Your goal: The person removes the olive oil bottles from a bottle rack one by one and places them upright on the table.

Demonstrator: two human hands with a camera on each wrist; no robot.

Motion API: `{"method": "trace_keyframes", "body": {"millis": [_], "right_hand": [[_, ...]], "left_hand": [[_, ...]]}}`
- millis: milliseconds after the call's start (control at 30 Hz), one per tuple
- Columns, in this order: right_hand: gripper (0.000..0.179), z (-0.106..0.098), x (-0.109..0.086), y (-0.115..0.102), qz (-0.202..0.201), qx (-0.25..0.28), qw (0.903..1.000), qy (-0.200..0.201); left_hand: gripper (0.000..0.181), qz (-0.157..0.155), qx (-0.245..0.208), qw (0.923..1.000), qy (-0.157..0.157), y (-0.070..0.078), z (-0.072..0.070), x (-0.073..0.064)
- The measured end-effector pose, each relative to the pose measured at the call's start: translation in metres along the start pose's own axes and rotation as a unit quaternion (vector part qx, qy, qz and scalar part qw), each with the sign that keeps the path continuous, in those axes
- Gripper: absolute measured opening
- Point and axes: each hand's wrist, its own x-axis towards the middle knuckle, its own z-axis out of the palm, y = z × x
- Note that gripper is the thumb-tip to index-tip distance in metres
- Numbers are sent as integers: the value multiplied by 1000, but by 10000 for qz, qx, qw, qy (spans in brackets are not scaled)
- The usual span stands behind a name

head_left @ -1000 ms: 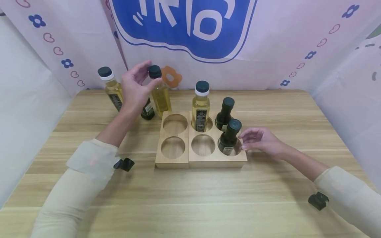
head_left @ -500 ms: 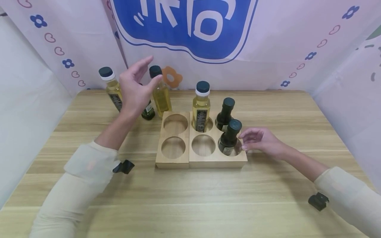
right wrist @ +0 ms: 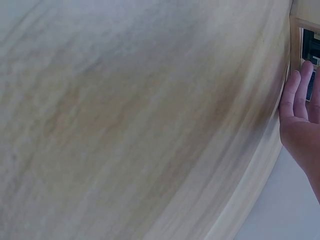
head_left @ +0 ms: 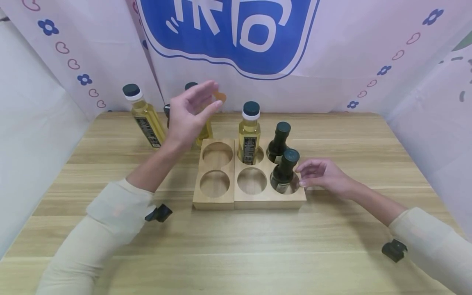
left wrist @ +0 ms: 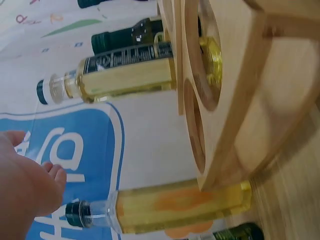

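Note:
My left hand (head_left: 188,119), fingers spread and holding nothing, is raised in front of a yellow oil bottle (head_left: 206,133) with a dark cap and hides much of it. In the left wrist view this oil bottle (left wrist: 175,205) stands just behind the wooden rack (left wrist: 240,95). My right hand (head_left: 324,176) rests its fingertips at the right end of the wooden rack (head_left: 271,204), beside a dark bottle (head_left: 283,176) in the front right hole. Another dark bottle (head_left: 279,141) and a yellow oil bottle (head_left: 249,139) stand in the back-row holes.
Another yellow oil bottle (head_left: 147,123) stands at the back left of the table (head_left: 258,254). Next to it, a dark bottle (head_left: 167,110) is mostly hidden by my left hand. A printed cloth (head_left: 332,53) hangs behind the table.
My left hand was around the cap of the back oil bottle, then opened away from it, and has now moved right and in front of it. The right hand stays put.

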Motion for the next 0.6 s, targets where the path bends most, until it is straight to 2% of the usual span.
{"method": "trace_keyframes", "body": {"millis": [67, 333, 500, 600], "right_hand": [[38, 0, 0, 0, -17, 17, 10000, -11], [39, 0, 0, -1, 56, 102, 9999, -7], [39, 0, 0, 0, 59, 132, 9999, -20], [40, 0, -1, 0, 34, 135, 9999, -35]], "left_hand": [[47, -143, -103, 9996, -225, 0, 3, -1], [56, -244, -429, 9938, -995, -2, 17, -5], [62, -518, -381, 9902, -1243, -3, 23, -7], [64, -558, -280, 9895, -1305, -3, 25, -8]]}}
